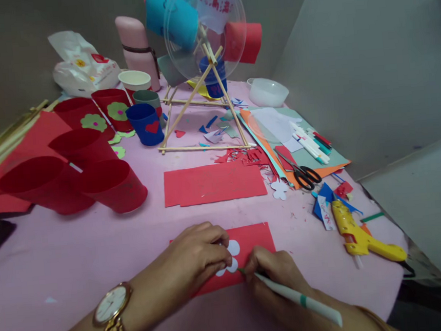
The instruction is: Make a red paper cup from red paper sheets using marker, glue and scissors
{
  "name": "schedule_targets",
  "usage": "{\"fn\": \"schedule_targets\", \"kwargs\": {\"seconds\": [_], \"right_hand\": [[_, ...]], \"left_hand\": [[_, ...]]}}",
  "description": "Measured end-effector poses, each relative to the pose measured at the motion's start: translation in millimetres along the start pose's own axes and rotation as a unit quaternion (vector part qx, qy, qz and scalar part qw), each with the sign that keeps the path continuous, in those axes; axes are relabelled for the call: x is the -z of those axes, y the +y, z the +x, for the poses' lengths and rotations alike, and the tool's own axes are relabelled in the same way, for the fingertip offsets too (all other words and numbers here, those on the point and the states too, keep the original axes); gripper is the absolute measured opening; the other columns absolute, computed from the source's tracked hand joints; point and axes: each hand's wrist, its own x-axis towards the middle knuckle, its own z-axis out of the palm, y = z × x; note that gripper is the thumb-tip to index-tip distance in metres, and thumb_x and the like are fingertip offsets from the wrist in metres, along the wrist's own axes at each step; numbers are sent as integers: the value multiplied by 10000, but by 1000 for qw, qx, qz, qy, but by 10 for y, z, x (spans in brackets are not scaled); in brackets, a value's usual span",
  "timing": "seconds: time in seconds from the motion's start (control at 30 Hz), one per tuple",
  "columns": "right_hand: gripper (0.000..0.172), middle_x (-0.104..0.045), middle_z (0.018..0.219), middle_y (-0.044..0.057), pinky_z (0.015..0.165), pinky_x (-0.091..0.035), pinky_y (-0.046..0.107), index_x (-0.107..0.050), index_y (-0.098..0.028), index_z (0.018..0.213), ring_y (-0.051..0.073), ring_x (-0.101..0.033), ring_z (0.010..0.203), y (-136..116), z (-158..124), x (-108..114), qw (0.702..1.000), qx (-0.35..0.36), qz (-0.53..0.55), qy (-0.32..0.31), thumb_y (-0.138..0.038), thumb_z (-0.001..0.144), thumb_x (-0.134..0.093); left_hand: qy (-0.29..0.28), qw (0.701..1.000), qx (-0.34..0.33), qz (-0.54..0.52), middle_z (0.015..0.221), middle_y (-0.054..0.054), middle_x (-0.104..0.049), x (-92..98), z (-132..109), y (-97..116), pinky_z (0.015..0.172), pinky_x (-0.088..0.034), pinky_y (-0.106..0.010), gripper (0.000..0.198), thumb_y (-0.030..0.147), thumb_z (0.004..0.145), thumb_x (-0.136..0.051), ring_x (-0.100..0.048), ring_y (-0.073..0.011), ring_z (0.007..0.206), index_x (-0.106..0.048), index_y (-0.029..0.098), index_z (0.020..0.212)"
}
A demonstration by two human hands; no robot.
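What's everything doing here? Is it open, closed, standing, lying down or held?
White flower: flat, partly under the left hand
Red paper: flat beneath the flower
Left hand: touching the flower
Right hand: holding the marker
Marker: uncapped, green tip at the flower
Scissors: lying down
Glue gun: lying down
Pink bottle: standing, closed
Blue heart cup: standing, open-topped
Red cups: open-topped
Stick frame: standing

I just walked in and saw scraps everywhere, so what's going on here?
The left hand holds a white flower-shaped cutout down on red paper. The right hand grips a green-tipped marker, its tip at the cutout's edge. Scissors and a yellow glue gun lie off to the right, and red cups stand at the left.
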Motion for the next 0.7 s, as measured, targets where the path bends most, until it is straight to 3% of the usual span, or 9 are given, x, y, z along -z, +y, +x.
{"fn": "schedule_targets", "kwargs": {"seconds": [0.33, 0.5, 0.7], "right_hand": [[146, -427, 523, -87, 423, -287, 176, -459, -221, 716, 70, -361, 406, -33, 15, 21, 1000, -5, -27, 14, -84, 702, -410], [142, -452, 510, -77, 412, -300, 173, -460, -216, 701, 73, -398, 392, -105, 53, 31, 999, 8, -36, 27, -88, 695, -399], [138, -468, 510, -72, 413, -305, 174, -466, -211, 703, 74, -409, 391, -123, 74, 32, 999, 6, -28, 32, -89, 701, -402]], "left_hand": [[-12, 1000, 1, 22, 943, -20, -598, -21, -23, -11, 736, -378, -268, 234, 164, 944, -475, -523, -156, 855, -679, 232, 852], [-17, 999, 4, 32, 951, -18, -594, -22, -34, -17, 735, -378, -278, 217, 143, 927, -507, -524, -162, 872, -687, 263, 943], [-19, 996, -13, 91, 1012, -23, -612, -50, -86, -4, 740, -390, -319, 244, 117, 921, -490, -538, -188, 886, -665, 280, 972]]}}
